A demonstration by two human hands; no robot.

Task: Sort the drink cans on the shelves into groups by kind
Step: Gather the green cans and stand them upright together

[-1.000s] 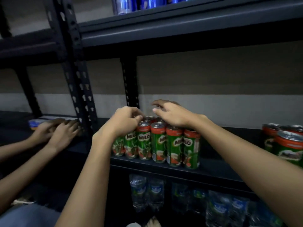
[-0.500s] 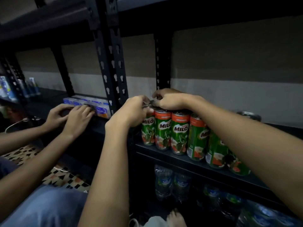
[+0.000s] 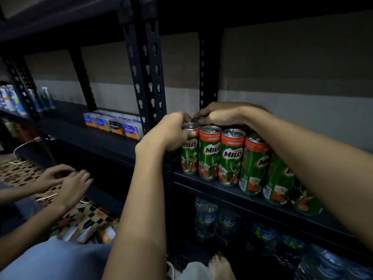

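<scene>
The left hand (image 3: 167,132) clamps the upright leftmost green-and-red Milo can (image 3: 190,150); the right hand (image 3: 224,116) curls over can tops just behind it.

Milo cans (image 3: 230,156) on shelf (image 3: 252,201), bottles (image 3: 226,221) beneath

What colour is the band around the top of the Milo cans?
Orange-red, above a green body, on the Milo cans; seen in the head view.

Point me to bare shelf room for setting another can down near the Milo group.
Free: the middle shelf left of the upright post, between the small boxes and the far-left tubes. Crowded: right of the post, where the Milo cans stand packed along the front edge under the left hand and right hand.
</scene>
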